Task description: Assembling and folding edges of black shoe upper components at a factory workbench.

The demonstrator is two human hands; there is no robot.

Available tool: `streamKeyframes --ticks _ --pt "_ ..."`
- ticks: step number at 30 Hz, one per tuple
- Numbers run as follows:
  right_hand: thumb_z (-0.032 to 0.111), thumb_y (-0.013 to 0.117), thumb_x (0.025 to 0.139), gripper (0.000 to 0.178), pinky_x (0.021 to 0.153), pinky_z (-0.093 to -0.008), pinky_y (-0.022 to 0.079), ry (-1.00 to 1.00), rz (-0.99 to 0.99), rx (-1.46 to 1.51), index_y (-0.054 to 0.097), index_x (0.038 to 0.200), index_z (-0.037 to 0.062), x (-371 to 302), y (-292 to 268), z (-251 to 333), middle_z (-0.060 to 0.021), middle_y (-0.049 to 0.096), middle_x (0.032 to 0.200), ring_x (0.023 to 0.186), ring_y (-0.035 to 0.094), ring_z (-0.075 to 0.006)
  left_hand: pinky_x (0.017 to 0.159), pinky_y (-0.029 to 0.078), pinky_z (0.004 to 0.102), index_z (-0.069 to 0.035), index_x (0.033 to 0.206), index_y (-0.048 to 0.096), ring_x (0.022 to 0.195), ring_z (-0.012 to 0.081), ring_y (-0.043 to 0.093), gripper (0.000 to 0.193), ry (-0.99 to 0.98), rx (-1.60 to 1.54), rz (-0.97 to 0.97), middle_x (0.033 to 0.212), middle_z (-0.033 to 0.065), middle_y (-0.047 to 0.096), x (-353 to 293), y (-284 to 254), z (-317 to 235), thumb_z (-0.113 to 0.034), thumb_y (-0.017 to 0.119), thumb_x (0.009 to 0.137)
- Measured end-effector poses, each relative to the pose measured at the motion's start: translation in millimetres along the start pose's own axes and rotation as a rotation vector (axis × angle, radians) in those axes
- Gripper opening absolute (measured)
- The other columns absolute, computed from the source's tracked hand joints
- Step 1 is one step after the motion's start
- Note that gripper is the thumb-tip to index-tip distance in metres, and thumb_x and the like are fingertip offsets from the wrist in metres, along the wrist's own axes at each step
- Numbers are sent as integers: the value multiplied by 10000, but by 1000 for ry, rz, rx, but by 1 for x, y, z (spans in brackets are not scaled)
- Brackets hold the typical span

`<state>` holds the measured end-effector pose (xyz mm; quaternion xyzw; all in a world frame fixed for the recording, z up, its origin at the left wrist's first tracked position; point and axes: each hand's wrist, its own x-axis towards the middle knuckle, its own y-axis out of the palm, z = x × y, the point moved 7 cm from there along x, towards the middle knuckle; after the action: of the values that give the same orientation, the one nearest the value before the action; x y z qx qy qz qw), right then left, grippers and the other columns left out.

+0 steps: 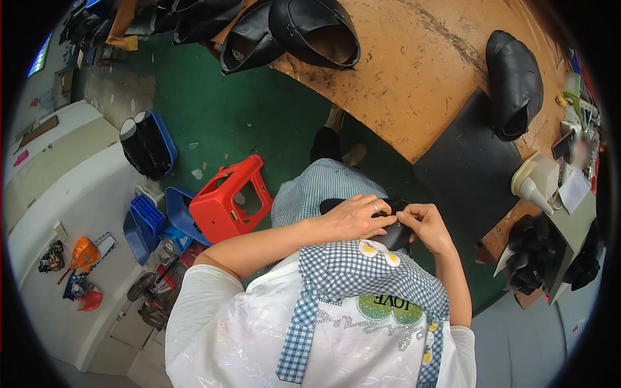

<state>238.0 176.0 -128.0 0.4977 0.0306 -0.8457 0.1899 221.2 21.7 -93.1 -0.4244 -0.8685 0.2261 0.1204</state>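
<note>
I hold a black leather shoe upper (392, 240) over my lap, just above the checked apron (323, 266). My left hand (362, 216), with a ring on one finger, lies across the upper with its fingers bent and pressed onto it. The thumb and fingers of my right hand (424, 223) pinch its right edge, close beside the left fingertips. Much of the upper is hidden under both hands, and whatever lies between the fingertips is too small to make out.
A worn wooden table (401, 84) stands ahead, bearing stacked black shoe uppers (514, 84), more uppers (317, 29) at its edge, and a black mat (466, 161). A white container with a spout (533, 184) is at the right. Left are a red stool (226, 210) and blue baskets (143, 226).
</note>
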Motion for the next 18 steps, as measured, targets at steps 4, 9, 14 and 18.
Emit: streamKeyframes --ticks 4,9,14,18 --pt "205 641 925 268 442 -204 410 -18 -77 -93 639 739 14 -2 -3 2 21 577 643 524 494 -46 864 484 354 -90 1150 648 997 243 572 360 -68 -80 -38 1103 62 587 1 -2 1 -179 720 809" --pt "210 636 927 276 444 -212 419 -55 -116 -125 635 747 1 -3 -8 -1 19 565 633 520 486 -47 913 468 391 -35 1068 660 1049 306 569 228 -328 -200 -98 1057 128 626 -13 -9 61 -146 645 869" --pt "206 631 929 284 438 -219 424 -94 -177 -164 631 748 -13 -4 -19 -3 13 550 617 508 482 -53 891 504 346 -45 1100 683 983 235 654 236 -809 -100 -290 1067 122 680 -89 -34 231 -173 622 911" --pt "211 641 923 277 419 -233 426 -25 -214 -160 633 739 4 -14 -29 -21 20 525 606 503 490 -58 1004 415 300 -14 1227 609 1152 181 567 448 -869 -357 -751 1273 101 609 -146 -100 342 -377 533 975"
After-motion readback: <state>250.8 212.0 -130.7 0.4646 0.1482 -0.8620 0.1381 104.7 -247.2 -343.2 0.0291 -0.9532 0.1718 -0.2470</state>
